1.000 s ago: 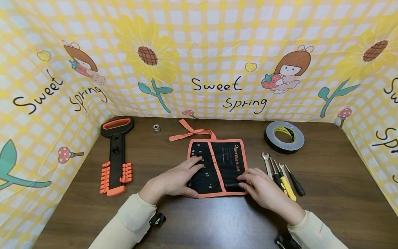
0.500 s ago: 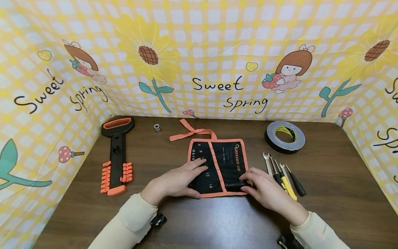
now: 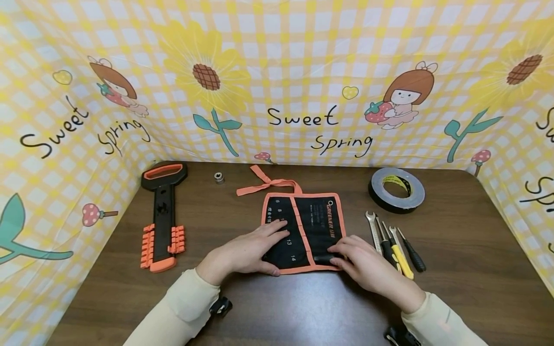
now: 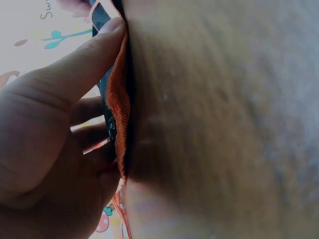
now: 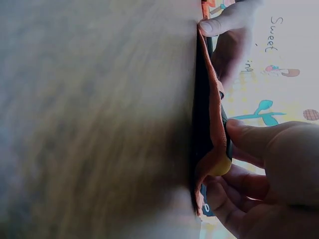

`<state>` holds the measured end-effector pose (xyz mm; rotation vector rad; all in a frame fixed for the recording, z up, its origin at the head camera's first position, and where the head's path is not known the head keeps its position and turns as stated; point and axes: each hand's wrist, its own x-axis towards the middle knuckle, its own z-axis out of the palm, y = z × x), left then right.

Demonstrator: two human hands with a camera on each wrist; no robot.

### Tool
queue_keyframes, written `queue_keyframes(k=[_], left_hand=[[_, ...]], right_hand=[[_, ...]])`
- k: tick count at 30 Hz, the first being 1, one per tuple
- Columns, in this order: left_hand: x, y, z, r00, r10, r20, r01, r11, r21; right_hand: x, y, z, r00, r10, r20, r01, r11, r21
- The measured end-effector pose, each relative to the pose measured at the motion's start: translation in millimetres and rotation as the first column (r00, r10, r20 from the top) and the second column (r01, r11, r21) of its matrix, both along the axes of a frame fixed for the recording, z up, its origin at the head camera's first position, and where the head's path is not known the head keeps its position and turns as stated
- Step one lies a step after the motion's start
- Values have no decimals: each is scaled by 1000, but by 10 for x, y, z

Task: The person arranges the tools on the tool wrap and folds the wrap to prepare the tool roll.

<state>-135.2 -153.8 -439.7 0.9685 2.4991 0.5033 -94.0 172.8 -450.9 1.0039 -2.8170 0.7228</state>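
Observation:
A black fabric tool pouch [image 3: 318,216] with orange edging and numbered pockets lies flat on the table. My left hand [image 3: 246,250] rests on its left half, fingers spread and thumb at the front edge; the left wrist view shows the thumb [image 4: 99,50] on the edging. At the lower right pocket, my right hand [image 3: 363,259] pinches a black-and-yellow tool handle lying along the pouch. Its yellow end [image 5: 220,167] shows between thumb and fingers in the right wrist view. Pouch or hand hides the rest of that tool.
Right of the pouch lie several tools: wrenches [image 3: 371,226], a yellow-handled tool [image 3: 403,262] and a black screwdriver [image 3: 414,257]. Behind them is a tape roll [image 3: 415,192]. A black-and-orange holder [image 3: 163,221] lies left, a small metal socket [image 3: 219,178] at the back. Orange ties [image 3: 277,183] trail behind the pouch.
My right hand shifted slightly right, showing the handle's yellow end, then moved back left and covered it in the head view. The left hand stays nearly still on the pouch.

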Motion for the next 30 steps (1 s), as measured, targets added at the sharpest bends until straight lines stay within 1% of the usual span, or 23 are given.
queue_keyframes(k=[7, 14, 18, 26, 30], left_hand=[[-8, 8, -15, 1000, 2, 24, -2, 1000, 1], [-32, 16, -21, 996, 24, 81, -25, 1000, 2], [-33, 17, -22, 996, 29, 90, -29, 1000, 0], [-19, 9, -14, 995, 26, 98, -29, 999, 22], [-24, 24, -10, 994, 32, 103, -35, 999, 31]], right_hand=[[23, -38, 50, 1000, -16, 22, 15, 999, 44], [14, -109, 81, 1000, -9, 27, 8, 999, 51], [19, -128, 96, 999, -11, 34, 9, 998, 56], [11, -150, 85, 1000, -1, 28, 0, 999, 53], [9, -140, 100, 999, -23, 46, 20, 997, 71]])
